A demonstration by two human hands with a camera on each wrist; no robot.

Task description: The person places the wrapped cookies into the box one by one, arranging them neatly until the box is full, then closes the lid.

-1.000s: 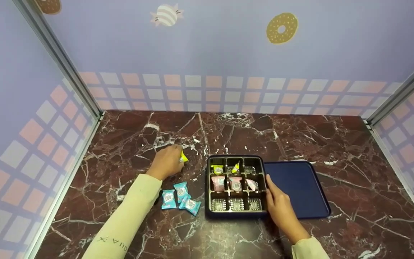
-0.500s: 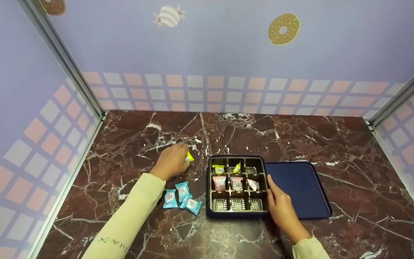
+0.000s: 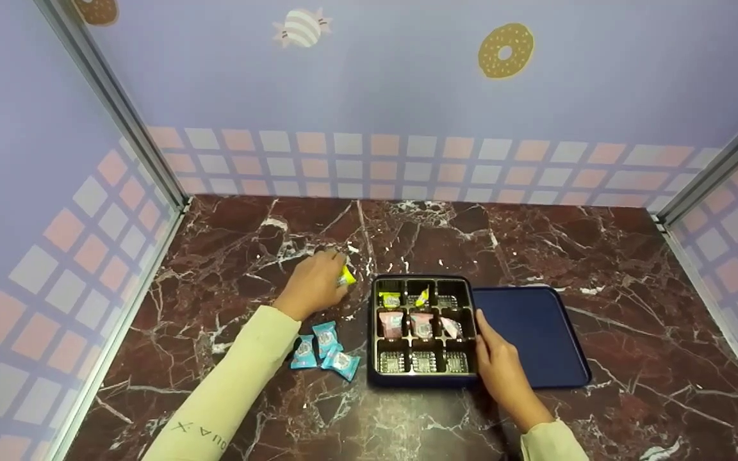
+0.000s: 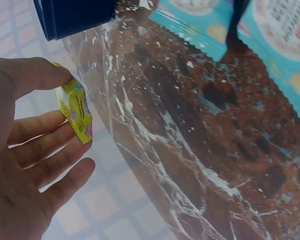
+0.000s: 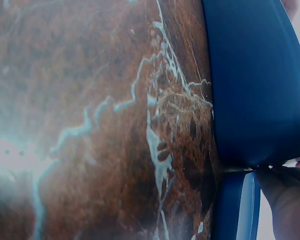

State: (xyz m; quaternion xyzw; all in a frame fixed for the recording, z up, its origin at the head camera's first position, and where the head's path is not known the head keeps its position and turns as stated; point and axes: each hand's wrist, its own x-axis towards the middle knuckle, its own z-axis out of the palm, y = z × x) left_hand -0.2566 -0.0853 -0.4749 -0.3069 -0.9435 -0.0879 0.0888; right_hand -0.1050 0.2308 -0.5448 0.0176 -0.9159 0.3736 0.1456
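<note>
My left hand (image 3: 313, 286) pinches a candy in a yellow wrapper (image 4: 76, 109) between thumb and fingers, left of a dark blue box (image 3: 421, 383). Inside the box is a divided tray with three rows. Two yellow-wrapped candies, one of them a tilted yellow candy (image 3: 422, 298), lie in the back row, and three pink-wrapped candies, among them a pink candy (image 3: 391, 324), fill the middle row. The front row shows bare ribbed bottoms. My right hand (image 3: 502, 365) rests against the box's right side with its fingers stretched along the wall.
Three blue-wrapped candies, one a blue candy (image 3: 341, 363), lie together on the marbled table (image 3: 266, 410) below my left wrist. A flat dark blue lid (image 3: 535, 333) lies right of the box. Patterned wall panels (image 3: 401, 96) enclose the back and sides.
My left hand has moved to the right toward the box, carrying the yellow candy. The right hand stays at the box's side.
</note>
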